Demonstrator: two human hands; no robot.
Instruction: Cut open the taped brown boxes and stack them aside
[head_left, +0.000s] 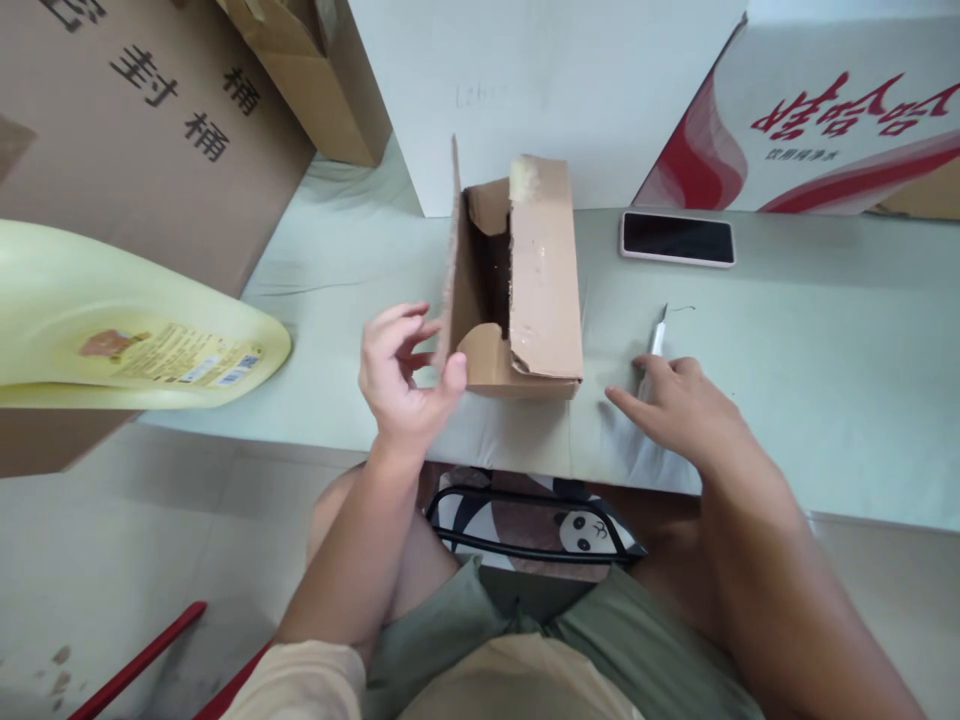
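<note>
A small brown cardboard box (536,290) lies on the pale green table (825,380), its top flaps partly open. My left hand (401,375) pinches the raised left flap (452,260) between thumb and fingers. My right hand (675,405) rests on the table to the right of the box, fingers spread over the handle end of a slim white cutter (655,342), whose blade end points away from me.
A dark phone (677,238) lies behind the cutter. A white carton with red print (825,110) and a white box (540,80) stand at the back. Large brown cartons (150,130) and a yellow plastic piece (112,320) crowd the left.
</note>
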